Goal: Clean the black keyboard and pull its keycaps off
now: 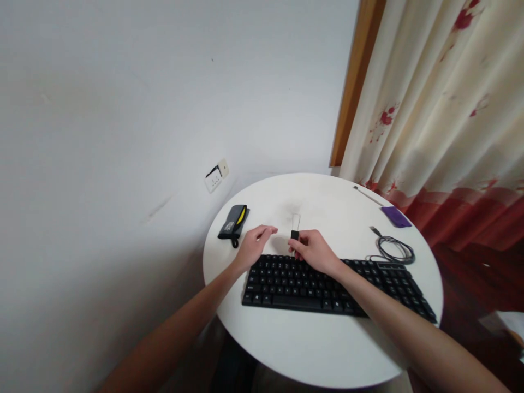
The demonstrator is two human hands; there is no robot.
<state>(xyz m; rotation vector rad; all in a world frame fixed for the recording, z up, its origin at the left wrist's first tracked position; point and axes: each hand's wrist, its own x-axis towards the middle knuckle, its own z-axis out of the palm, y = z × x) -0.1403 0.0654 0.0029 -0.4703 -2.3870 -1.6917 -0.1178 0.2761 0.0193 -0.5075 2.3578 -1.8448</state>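
Note:
A black keyboard (303,286) lies across the white round table, its keys facing up. My right hand (314,249) pinches the black handle of a wire keycap puller (295,233) above the keyboard's back edge. The puller's thin wire loops point away from me, with nothing visible between them. To the left, my left hand (256,244) is open near the keyboard's back left corner, fingers stretched to the right and holding nothing. Part of the keyboard's right half is hidden under my right forearm.
A grey pouch with a yellow inside (234,222) sits at the table's (319,349) left edge. At the right lie a coiled black USB cable (395,250) and a thin-handled brush-like tool with a purple cloth-like piece (395,216). A wall socket (213,180) is behind, a curtain (442,109) to the right.

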